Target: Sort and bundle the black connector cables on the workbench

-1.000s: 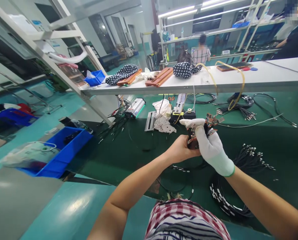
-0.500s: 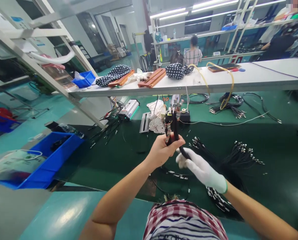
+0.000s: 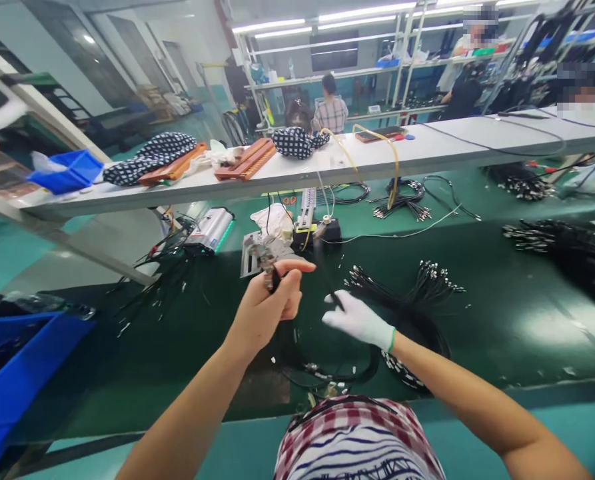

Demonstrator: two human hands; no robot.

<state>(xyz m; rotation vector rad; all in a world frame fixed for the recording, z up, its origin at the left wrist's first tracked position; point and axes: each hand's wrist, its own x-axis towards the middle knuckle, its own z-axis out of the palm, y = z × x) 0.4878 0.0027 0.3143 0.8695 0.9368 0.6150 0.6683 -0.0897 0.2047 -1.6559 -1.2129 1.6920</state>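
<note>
My bare left hand (image 3: 263,310) is closed around a bundle of black cables (image 3: 266,264), whose metal ends stick up above the fist; its index finger points to the right. Below that hand, dark cable hangs toward the table edge. To the right, my right hand (image 3: 361,323) wears a white glove with a green cuff. Its fingers are closed on a black cable (image 3: 336,300), which rises blurred toward a small device (image 3: 332,231) behind. Beyond the left fist lie a slotted metal plate (image 3: 250,257) and a white cloth (image 3: 273,220).
On the green tabletop lie a fanned cable bundle (image 3: 430,283), another thick bundle (image 3: 567,243) and a silver box (image 3: 211,229) with a green light. A white shelf (image 3: 327,167) crosses behind. A blue bin (image 3: 37,360) stands at left. Several people sit or stand farther back.
My hands have moved apart: the left has shifted left with its cable bundle, while the gloved right holds a separate black cable. The view has turned to the right.
</note>
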